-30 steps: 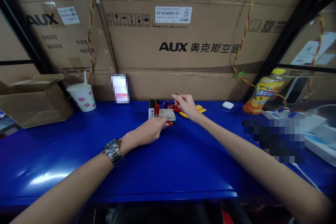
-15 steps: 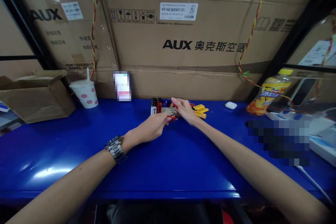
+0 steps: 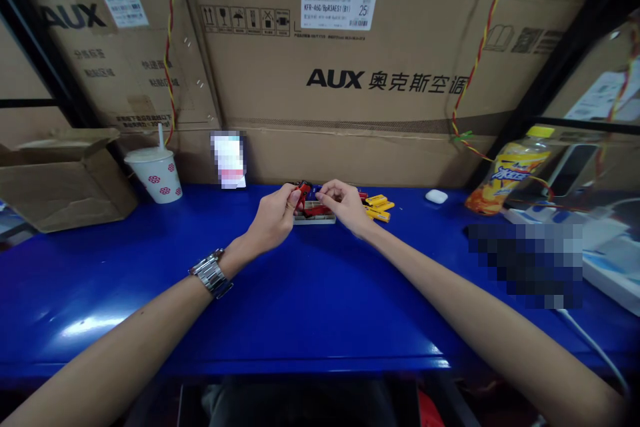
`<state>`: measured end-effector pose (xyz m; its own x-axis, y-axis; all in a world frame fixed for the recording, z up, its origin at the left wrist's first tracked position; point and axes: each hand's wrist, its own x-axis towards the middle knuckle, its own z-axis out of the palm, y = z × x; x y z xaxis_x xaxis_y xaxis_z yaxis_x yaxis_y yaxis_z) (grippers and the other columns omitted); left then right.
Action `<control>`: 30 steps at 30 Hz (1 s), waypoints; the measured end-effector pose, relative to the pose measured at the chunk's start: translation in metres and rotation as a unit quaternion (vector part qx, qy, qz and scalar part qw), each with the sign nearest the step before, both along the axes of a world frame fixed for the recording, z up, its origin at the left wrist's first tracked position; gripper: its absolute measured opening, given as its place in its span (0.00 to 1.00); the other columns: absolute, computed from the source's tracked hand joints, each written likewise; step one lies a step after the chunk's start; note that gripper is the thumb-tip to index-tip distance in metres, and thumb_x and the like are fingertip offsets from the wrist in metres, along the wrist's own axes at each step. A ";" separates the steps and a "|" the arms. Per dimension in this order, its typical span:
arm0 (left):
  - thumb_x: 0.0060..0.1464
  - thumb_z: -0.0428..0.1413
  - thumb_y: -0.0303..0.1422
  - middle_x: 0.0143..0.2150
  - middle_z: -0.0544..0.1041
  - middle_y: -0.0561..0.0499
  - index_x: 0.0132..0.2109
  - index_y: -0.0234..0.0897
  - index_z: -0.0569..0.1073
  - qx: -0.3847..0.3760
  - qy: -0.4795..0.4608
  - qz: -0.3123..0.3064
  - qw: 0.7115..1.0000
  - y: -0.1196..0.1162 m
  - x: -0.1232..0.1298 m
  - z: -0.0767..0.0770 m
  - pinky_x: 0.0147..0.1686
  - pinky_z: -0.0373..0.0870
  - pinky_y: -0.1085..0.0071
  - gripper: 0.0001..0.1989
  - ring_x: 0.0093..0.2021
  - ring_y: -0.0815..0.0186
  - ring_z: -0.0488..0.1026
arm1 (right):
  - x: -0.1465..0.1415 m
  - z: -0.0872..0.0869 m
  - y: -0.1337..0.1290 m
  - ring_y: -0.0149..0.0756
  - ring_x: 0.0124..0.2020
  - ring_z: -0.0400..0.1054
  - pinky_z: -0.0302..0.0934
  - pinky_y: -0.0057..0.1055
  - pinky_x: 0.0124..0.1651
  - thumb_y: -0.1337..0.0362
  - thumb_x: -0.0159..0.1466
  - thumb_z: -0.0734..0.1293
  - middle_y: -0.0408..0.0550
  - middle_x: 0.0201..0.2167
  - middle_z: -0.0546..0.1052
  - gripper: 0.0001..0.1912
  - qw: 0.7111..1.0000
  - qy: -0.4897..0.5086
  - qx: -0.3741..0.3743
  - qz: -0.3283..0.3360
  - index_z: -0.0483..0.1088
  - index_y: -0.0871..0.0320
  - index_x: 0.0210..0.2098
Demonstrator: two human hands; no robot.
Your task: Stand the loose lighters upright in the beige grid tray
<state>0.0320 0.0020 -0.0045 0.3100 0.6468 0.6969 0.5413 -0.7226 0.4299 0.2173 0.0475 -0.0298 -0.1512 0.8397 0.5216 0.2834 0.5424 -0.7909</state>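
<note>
My left hand (image 3: pixel 276 217) is closed on red batteries (image 3: pixel 303 193) at the left end of a pale divided tray (image 3: pixel 315 220). A red battery (image 3: pixel 317 211) lies in the tray's compartments. Over the tray's right end, my right hand (image 3: pixel 345 205) has its fingers curled, thumb and index close together; whether something small is between them is too small to tell. Several yellow batteries (image 3: pixel 380 205) lie on the blue table just right of my right hand, with a red one partly hidden beside them. Dark battery ends show behind the tray.
At the left stand an open brown paper bag (image 3: pixel 65 180) and a lidded cup with a straw (image 3: pixel 159 177). A phone (image 3: pixel 229 160) leans on the cardboard behind. Right are a white earbud case (image 3: pixel 437 196), a drink bottle (image 3: pixel 510 173) and a blurred dark object (image 3: pixel 530 263).
My left hand has moved left and up, now with red batteries raised from the tray. My right hand has shifted slightly and its fingers have loosened. The view has shifted a little.
</note>
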 end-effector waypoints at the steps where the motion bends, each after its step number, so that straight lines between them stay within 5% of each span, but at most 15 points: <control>1: 0.64 0.41 0.34 0.28 0.76 0.49 0.34 0.36 0.65 0.005 0.003 0.003 1.000 0.000 0.000 0.000 0.26 0.64 0.72 0.13 0.27 0.68 0.71 | 0.000 0.000 -0.001 0.29 0.20 0.56 0.51 0.28 0.26 0.57 0.59 0.65 0.38 0.18 0.65 0.10 1.000 -0.019 0.002 -0.006 0.64 0.57 0.29; 4: 0.64 0.41 0.34 0.28 0.75 0.49 0.33 0.36 0.65 0.011 0.010 0.004 1.000 0.001 0.000 0.000 0.26 0.64 0.72 0.13 0.26 0.69 0.71 | 0.000 -0.001 -0.004 0.34 0.28 0.63 0.56 0.33 0.36 0.64 0.59 0.65 0.45 0.26 0.72 0.04 0.986 -0.149 0.072 -0.035 0.66 0.59 0.31; 8: 0.64 0.41 0.33 0.27 0.75 0.49 0.33 0.36 0.65 0.005 0.019 -0.007 1.000 0.000 0.000 0.000 0.26 0.64 0.73 0.13 0.26 0.69 0.71 | 0.004 0.000 -0.010 0.41 0.42 0.62 0.53 0.38 0.46 0.64 0.63 0.62 0.51 0.40 0.75 0.08 0.925 -0.341 0.167 -0.001 0.72 0.58 0.39; 15: 0.64 0.41 0.33 0.27 0.74 0.50 0.33 0.37 0.64 0.004 0.019 -0.004 1.000 0.000 0.000 0.001 0.27 0.63 0.73 0.13 0.26 0.70 0.70 | 0.009 0.000 -0.007 0.43 0.38 0.58 0.52 0.37 0.42 0.60 0.66 0.59 0.55 0.37 0.71 0.15 0.876 -0.449 0.175 0.009 0.71 0.60 0.47; 22: 0.64 0.41 0.33 0.27 0.74 0.50 0.32 0.37 0.63 -0.003 0.018 -0.004 1.000 -0.001 0.000 0.002 0.27 0.62 0.72 0.13 0.26 0.69 0.70 | 0.008 -0.001 -0.008 0.42 0.40 0.60 0.55 0.36 0.42 0.66 0.62 0.61 0.53 0.37 0.70 0.06 0.922 -0.367 0.122 0.000 0.65 0.60 0.39; 30: 0.64 0.41 0.33 0.27 0.73 0.50 0.32 0.37 0.64 -0.001 0.012 0.011 1.000 0.000 -0.003 0.004 0.26 0.61 0.72 0.13 0.25 0.69 0.68 | -0.006 0.005 -0.008 0.36 0.32 0.68 0.60 0.34 0.38 0.65 0.59 0.64 0.48 0.32 0.76 0.10 0.990 -0.131 0.040 0.043 0.69 0.59 0.41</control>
<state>0.0292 0.0020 -0.0004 0.3135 0.6542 0.6883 0.5670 -0.7104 0.4170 0.2109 0.0400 -0.0247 -0.3593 0.7749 0.5200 0.4234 0.6319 -0.6492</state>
